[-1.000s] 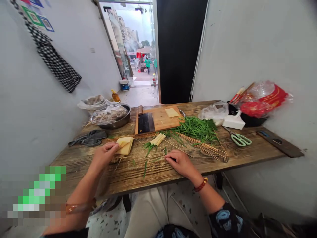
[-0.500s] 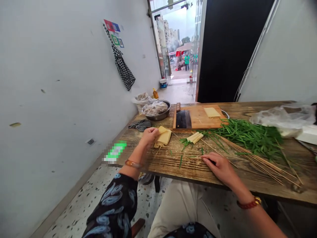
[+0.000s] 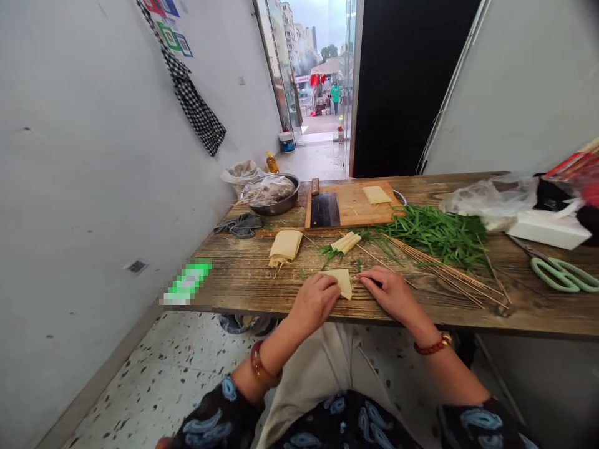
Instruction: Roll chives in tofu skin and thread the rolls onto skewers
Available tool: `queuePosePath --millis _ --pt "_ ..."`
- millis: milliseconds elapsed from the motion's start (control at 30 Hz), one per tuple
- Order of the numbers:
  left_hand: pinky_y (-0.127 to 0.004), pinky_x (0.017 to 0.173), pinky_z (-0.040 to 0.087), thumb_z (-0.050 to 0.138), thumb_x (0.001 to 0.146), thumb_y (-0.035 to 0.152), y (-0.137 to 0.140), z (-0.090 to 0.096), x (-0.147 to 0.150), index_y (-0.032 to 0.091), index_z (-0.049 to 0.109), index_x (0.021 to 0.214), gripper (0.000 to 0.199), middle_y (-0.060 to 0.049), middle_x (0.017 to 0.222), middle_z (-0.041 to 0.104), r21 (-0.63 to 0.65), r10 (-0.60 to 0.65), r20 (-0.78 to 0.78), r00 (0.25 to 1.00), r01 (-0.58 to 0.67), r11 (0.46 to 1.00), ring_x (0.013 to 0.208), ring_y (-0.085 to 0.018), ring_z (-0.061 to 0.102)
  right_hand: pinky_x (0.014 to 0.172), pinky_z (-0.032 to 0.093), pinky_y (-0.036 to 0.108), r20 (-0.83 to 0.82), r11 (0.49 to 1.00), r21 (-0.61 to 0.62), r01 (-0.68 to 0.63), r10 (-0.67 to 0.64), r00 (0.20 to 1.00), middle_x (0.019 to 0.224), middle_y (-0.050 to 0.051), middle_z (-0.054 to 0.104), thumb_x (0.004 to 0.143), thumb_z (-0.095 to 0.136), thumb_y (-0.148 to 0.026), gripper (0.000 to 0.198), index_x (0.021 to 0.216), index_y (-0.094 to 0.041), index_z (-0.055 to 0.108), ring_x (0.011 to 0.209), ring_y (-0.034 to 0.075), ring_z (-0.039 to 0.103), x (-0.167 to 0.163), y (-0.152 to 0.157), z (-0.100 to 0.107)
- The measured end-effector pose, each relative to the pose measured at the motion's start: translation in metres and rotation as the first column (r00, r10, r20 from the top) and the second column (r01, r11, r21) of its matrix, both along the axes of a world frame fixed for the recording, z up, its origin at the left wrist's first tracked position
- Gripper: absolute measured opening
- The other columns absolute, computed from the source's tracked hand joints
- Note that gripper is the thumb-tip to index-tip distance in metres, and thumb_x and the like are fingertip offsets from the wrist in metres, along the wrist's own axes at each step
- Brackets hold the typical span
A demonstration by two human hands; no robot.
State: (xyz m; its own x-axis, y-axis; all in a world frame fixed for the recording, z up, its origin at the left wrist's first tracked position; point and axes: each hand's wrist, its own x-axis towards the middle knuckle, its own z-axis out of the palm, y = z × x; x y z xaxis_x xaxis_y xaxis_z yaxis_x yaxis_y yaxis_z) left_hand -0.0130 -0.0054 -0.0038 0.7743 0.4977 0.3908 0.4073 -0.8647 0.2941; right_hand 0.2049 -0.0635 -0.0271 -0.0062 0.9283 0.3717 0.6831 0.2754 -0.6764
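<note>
Your left hand [image 3: 314, 300] is at the near edge of the wooden surface [image 3: 253, 284]. Its fingers are closed on the left part of a thin yellow sheet [image 3: 345, 285], which sits between your two hands. Your right hand [image 3: 390, 293] is just to the right of the sheet, with its fingers curled in; you cannot tell if they hold anything.

A stack of yellow sheets [image 3: 286, 244] lies to the left and farther off. Past your hands are little yellow rolls [image 3: 347, 242] with green bits poking out. Thin sticks [image 3: 440, 269] and a pile of green leaves [image 3: 437, 232] lie to the right. The cutting board [image 3: 355, 212] is farther away, with a big knife [image 3: 324, 210] on its left side.
</note>
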Motion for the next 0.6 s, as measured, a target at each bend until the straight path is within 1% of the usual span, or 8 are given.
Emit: queuePosePath --millis 67,167,233,333,367,400,500,600 --pt "-0.038 0.086 0.046 0.044 0.092 0.023 -0.011 -0.007 0.002 0.018 0.063 0.099 0.020 -0.010 0.103 0.064 0.039 0.032 -0.045 0.998 -0.031 0.999 0.096 -0.021 0.057 0.076 0.049 0.033 -0.005 1.000 0.016 0.007 -0.006 1.000 0.090 0.007 0.069 0.092 0.048 -0.027 0.024 0.095 -0.020 0.071 0.083 0.019 0.063 0.001 0.000 -0.002" --pt "-0.040 0.089 0.047 0.051 0.090 0.026 -0.016 -0.004 -0.001 0.018 0.060 0.107 0.021 -0.010 0.108 0.063 0.039 0.046 -0.076 0.996 -0.043 0.998 0.101 -0.022 0.056 0.078 0.049 0.033 0.002 0.998 0.067 0.013 -0.013 1.000 0.093 0.007 0.067 0.092 0.048 -0.026 0.024 0.100 -0.021 0.070 0.086 0.019 0.062 0.000 -0.001 -0.001" --pt "-0.043 0.092 0.047 0.058 0.086 0.032 -0.019 0.000 -0.004 0.018 0.058 0.113 0.030 -0.011 0.115 0.060 0.049 0.041 -0.115 0.992 -0.036 0.998 0.106 -0.024 0.055 0.083 0.048 0.035 0.059 0.993 0.121 -0.012 0.005 0.998 0.101 0.007 0.066 0.092 0.047 -0.024 0.024 0.105 -0.021 0.068 0.093 0.019 0.061 -0.004 -0.002 0.004" --pt "-0.049 0.098 0.044 0.062 0.083 0.036 -0.020 0.001 -0.007 0.018 0.054 0.122 0.043 -0.014 0.127 0.054 0.082 0.006 -0.158 0.987 0.008 0.997 0.116 -0.028 0.051 0.093 0.043 0.039 0.220 0.979 0.162 -0.120 0.083 0.972 0.115 0.007 0.064 0.092 0.050 -0.023 0.026 0.113 -0.023 0.064 0.108 0.021 0.055 -0.013 -0.004 0.016" --pt "-0.050 0.099 0.044 0.062 0.083 0.037 -0.019 -0.001 -0.007 0.018 0.054 0.123 0.045 -0.015 0.130 0.052 0.094 -0.015 -0.164 0.986 0.031 0.995 0.119 -0.029 0.049 0.095 0.042 0.039 0.278 0.976 0.143 -0.164 0.119 0.953 0.117 0.006 0.064 0.092 0.051 -0.025 0.026 0.115 -0.025 0.063 0.111 0.021 0.053 -0.016 -0.004 0.019" --pt "-0.050 0.100 0.043 0.062 0.083 0.036 -0.017 -0.002 -0.006 0.018 0.053 0.124 0.046 -0.015 0.132 0.051 0.099 -0.031 -0.166 0.986 0.048 0.994 0.121 -0.030 0.048 0.097 0.040 0.041 0.329 0.977 0.113 -0.178 0.133 0.935 0.119 0.006 0.064 0.091 0.053 -0.028 0.027 0.116 -0.025 0.062 0.116 0.022 0.050 -0.017 -0.004 0.023" --pt "-0.051 0.101 0.043 0.061 0.084 0.035 -0.008 -0.003 0.002 0.018 0.051 0.127 0.048 -0.015 0.134 0.050 0.105 -0.065 -0.173 0.983 0.084 0.991 0.123 -0.030 0.047 0.100 0.036 0.044 0.422 0.990 0.051 -0.128 0.095 0.902 0.119 0.005 0.065 0.092 0.052 -0.034 0.027 0.116 -0.025 0.062 0.120 0.024 0.047 -0.016 -0.001 0.028" --pt "-0.051 0.101 0.044 0.061 0.083 0.036 0.000 -0.002 0.013 0.017 0.053 0.126 0.047 -0.014 0.133 0.051 0.112 -0.064 -0.181 0.981 0.085 0.990 0.122 -0.030 0.047 0.101 0.034 0.044 0.458 0.996 0.039 -0.077 0.051 0.887 0.120 0.004 0.064 0.093 0.051 -0.034 0.026 0.113 -0.024 0.064 0.121 0.025 0.047 -0.003 0.002 0.032"
